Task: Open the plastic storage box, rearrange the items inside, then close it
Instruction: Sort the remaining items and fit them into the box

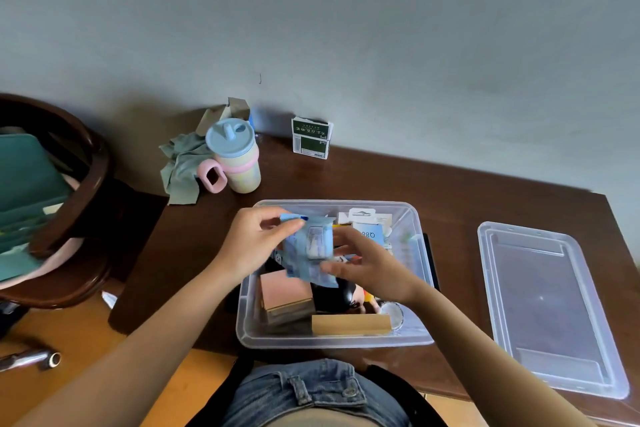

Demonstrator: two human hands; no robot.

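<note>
The clear plastic storage box (249,333) stands open on the dark wooden table in front of me. Its clear lid (547,308) lies flat on the table to the right. Above the box I hold light blue packets (311,250) with both hands. My left hand (254,241) pinches their upper left corner; my right hand (367,262) grips their lower right side. Inside the box lie a pink-topped box (282,288), a tan wooden block (349,324), a black object (334,298), white cards (367,224) at the far end and a round clear lid (393,314).
A pastel cup (235,158) with a blue lid and pink handle stands at the back left beside a green cloth (181,163). A green and white carton (311,139) stands by the wall. A dark wooden chair (90,191) holding bags is at left.
</note>
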